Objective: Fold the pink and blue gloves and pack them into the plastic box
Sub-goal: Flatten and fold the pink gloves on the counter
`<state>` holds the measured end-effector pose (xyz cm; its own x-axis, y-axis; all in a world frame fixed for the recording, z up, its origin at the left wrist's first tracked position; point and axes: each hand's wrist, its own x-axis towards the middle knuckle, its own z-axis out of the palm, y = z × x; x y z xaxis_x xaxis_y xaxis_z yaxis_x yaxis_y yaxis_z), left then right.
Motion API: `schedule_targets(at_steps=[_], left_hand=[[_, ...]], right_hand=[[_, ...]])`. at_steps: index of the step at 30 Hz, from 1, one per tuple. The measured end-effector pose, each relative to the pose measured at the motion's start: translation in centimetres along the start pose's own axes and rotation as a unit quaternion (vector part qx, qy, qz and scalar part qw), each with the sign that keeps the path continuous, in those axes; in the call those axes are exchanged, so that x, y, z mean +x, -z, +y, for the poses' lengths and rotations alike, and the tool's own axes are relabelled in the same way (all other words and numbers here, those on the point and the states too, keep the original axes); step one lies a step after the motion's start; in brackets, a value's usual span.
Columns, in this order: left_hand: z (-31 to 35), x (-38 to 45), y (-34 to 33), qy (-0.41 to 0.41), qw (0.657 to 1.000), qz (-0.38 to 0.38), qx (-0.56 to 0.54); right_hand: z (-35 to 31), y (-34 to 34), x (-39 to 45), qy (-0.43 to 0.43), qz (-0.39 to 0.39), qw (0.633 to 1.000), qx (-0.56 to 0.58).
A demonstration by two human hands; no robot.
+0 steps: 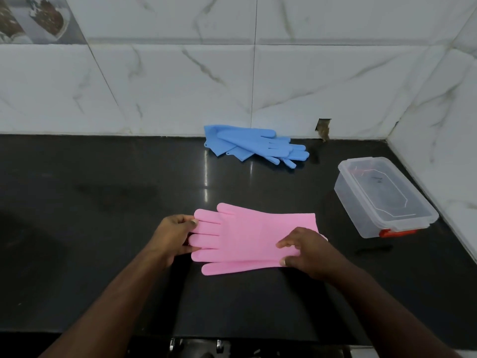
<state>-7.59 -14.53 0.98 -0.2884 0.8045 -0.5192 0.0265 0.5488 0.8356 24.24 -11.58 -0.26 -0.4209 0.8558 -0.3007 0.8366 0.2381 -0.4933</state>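
The pink gloves (247, 236) lie stacked flat on the black counter, fingers pointing left, cuffs to the right. My left hand (173, 233) pinches the fingertips at the left end. My right hand (307, 251) grips the cuff end, thumb under the near edge and fingers on top. The blue gloves (253, 146) lie in a loose pile at the back of the counter by the wall, fingers pointing right. The clear plastic box (382, 195) with a red latch stands to the right, its lid on.
The black counter (103, 202) runs to a marble-tiled wall at the back and right. A small dark strip (374, 249) lies near the box. Metal fittings (196, 344) show below the counter's front edge.
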Motion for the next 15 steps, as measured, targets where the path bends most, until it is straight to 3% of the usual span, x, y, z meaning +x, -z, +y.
schedule_targets(at_steps=[5, 10, 12, 15], left_hand=[[0.1, 0.2, 0.0, 0.005, 1.0, -0.007, -0.007], [0.1, 0.2, 0.0, 0.009, 0.999, -0.014, -0.027], [0.0, 0.2, 0.2, 0.011, 1.0, -0.019, -0.021], [-0.2, 0.2, 0.3, 0.008, 1.0, -0.027, 0.013]], right_hand=[[-0.3, 0.1, 0.0, 0.054, 0.035, 0.992, -0.106], [-0.2, 0.3, -1.0, 0.116, 0.215, 0.957, -0.156], [0.1, 0.1, -1.5, 0.128, 0.206, 0.957, -0.161], [0.9, -0.7, -1.9, 0.109, 0.11, 0.976, -0.152]])
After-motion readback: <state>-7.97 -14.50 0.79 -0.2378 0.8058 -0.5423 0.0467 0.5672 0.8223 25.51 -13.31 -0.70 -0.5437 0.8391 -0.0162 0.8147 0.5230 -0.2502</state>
